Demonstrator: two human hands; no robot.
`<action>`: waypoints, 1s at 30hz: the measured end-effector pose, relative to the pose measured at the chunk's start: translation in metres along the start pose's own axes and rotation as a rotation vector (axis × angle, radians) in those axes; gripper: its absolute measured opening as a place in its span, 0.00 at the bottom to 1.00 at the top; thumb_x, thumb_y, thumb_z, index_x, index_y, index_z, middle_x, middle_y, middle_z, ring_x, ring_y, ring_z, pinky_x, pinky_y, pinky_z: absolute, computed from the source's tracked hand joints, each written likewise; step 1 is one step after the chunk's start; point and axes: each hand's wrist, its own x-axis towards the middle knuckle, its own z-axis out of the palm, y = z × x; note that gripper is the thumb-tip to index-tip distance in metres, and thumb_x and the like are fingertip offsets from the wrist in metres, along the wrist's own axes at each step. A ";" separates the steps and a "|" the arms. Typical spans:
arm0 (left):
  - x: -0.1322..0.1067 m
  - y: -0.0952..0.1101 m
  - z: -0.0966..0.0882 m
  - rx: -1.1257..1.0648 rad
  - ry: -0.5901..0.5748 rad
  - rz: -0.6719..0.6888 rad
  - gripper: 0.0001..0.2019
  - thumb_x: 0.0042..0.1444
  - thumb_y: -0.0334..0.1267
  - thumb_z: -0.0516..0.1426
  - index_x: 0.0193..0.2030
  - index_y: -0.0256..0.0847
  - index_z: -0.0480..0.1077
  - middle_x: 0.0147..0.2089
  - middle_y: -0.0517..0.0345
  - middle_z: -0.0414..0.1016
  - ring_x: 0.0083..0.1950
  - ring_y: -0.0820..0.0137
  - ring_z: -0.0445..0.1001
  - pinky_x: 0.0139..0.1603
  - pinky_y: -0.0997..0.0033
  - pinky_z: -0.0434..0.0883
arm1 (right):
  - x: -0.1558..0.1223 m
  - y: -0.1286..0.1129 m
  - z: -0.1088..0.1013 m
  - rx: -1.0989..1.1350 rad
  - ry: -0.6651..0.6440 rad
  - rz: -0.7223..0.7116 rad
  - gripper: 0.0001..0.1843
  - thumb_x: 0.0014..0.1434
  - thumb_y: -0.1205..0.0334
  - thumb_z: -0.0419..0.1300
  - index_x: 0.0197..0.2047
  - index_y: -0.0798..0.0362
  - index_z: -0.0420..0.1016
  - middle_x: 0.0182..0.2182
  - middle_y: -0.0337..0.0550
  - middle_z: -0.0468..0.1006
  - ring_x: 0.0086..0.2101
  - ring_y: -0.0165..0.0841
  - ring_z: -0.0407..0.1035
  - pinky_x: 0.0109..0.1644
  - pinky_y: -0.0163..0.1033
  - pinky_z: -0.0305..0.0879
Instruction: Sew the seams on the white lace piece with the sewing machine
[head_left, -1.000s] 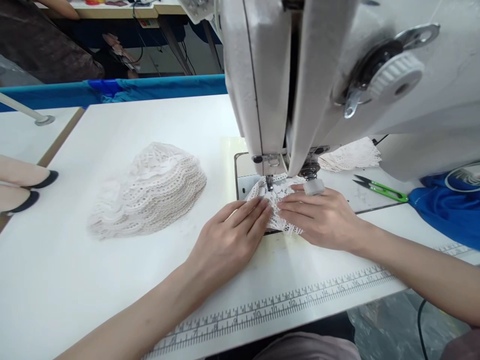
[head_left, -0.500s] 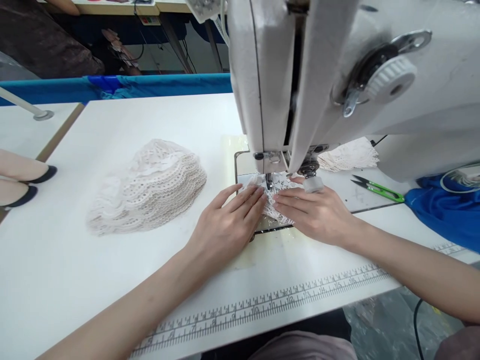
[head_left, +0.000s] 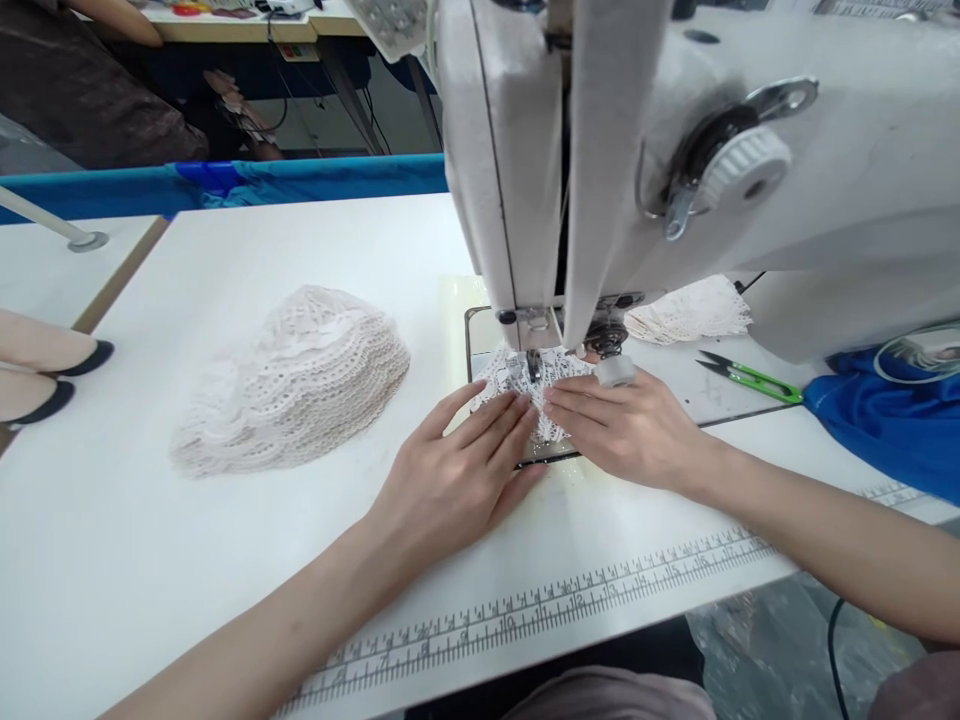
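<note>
White lace fabric (head_left: 553, 428) lies under the presser foot (head_left: 533, 366) of a sewing machine (head_left: 517, 150). My left hand (head_left: 457, 465) rests flat on the lace's left side, fingers stretched towards the foot, thumb spread below. From the right, my right hand (head_left: 630, 425) presses the lace with straight fingers lying close beside the needle area. Part of its index finger passes behind a white machine part. Both hands hide portions of the lace. Left of the machine sits a heap of layered lace pieces (head_left: 300, 390).
More lace (head_left: 694, 312) lies behind the needle area. Green thread snips (head_left: 754, 380) and blue cloth (head_left: 885, 420) are at the right. A ruler strip (head_left: 517, 625) runs along the table's front edge. A co-worker's sleeve (head_left: 90, 90) shows at the back left.
More lace shows left of the foot, and the piece appears turned slightly. My left thumb has moved out to the right, lower down. The camera view has shifted a little.
</note>
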 end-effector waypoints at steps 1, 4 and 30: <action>0.000 -0.001 0.001 -0.010 0.002 -0.004 0.17 0.62 0.41 0.55 0.53 0.31 0.71 0.49 0.46 0.78 0.52 0.59 0.76 0.58 0.52 0.69 | 0.000 0.001 0.000 -0.006 -0.001 -0.002 0.11 0.63 0.72 0.54 0.43 0.59 0.78 0.41 0.43 0.82 0.41 0.32 0.75 0.59 0.44 0.64; 0.001 -0.004 0.003 -0.025 -0.001 -0.012 0.17 0.61 0.40 0.55 0.54 0.33 0.70 0.50 0.47 0.78 0.52 0.58 0.76 0.58 0.51 0.69 | 0.001 0.003 0.001 -0.033 -0.020 -0.008 0.12 0.63 0.72 0.53 0.43 0.58 0.78 0.41 0.43 0.82 0.40 0.32 0.75 0.56 0.44 0.66; 0.003 -0.007 0.004 0.036 -0.011 -0.058 0.16 0.62 0.41 0.55 0.51 0.31 0.70 0.51 0.45 0.76 0.52 0.59 0.76 0.58 0.49 0.66 | 0.003 0.000 0.000 -0.069 -0.080 0.047 0.16 0.62 0.77 0.50 0.45 0.59 0.76 0.42 0.46 0.80 0.41 0.34 0.72 0.51 0.43 0.64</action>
